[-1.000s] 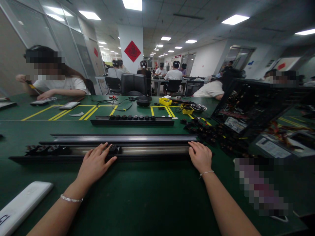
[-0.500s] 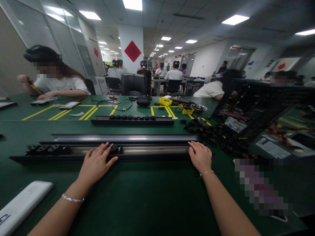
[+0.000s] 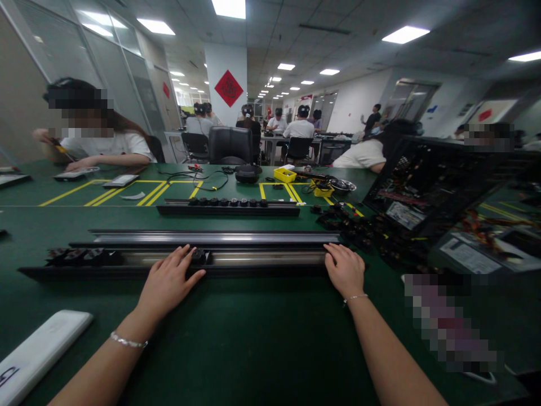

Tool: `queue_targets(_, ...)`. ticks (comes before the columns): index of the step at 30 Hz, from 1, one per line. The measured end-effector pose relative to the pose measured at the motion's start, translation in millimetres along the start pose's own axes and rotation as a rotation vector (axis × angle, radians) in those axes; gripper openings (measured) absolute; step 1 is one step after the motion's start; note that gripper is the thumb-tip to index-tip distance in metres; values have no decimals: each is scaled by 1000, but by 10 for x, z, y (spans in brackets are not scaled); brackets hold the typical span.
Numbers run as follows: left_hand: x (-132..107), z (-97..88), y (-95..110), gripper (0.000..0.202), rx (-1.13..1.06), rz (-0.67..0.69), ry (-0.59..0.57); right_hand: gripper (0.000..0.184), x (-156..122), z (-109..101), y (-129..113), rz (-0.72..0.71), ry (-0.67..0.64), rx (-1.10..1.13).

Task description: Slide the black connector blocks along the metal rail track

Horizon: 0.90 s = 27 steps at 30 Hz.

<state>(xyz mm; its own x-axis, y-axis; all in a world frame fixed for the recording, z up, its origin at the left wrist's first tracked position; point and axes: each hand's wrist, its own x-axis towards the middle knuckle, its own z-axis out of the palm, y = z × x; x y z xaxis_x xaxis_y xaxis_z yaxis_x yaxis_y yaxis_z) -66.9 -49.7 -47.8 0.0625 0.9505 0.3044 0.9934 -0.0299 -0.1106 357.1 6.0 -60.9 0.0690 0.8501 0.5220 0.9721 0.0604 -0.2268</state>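
Note:
A long black metal rail (image 3: 253, 272) with a shiny channel lies crosswise before me. My left hand (image 3: 171, 279) rests over its middle, fingers stretched out and thumb apart. Its index finger is beside a small black module (image 3: 198, 256) sitting in the channel; whether they touch is hard to tell. Several more black modules (image 3: 82, 256) stand in the rail's left end. My right hand (image 3: 344, 268) lies across the right end of the rail, fingertips near its back edge, fingers stretched. Directly behind is a second rail (image 3: 220, 237) with a bare channel.
A shorter black rail (image 3: 228, 210) holding several modules lies farther back. To the right are a heap of black parts (image 3: 363, 228) and an open computer case (image 3: 406, 180). A white object (image 3: 46, 349) lies front left. Co-workers (image 3: 101, 135) sit across the green table (image 3: 253, 349).
My left hand and the small module beside it show only a very slight shift to the right, along with the whole view. My right hand stays at the rail's end.

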Motion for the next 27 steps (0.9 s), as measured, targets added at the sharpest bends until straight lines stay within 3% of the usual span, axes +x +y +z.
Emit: queue_targets(27,30,-16,80,70,-45,48,32,35,1,1,-20,27,-3,1)
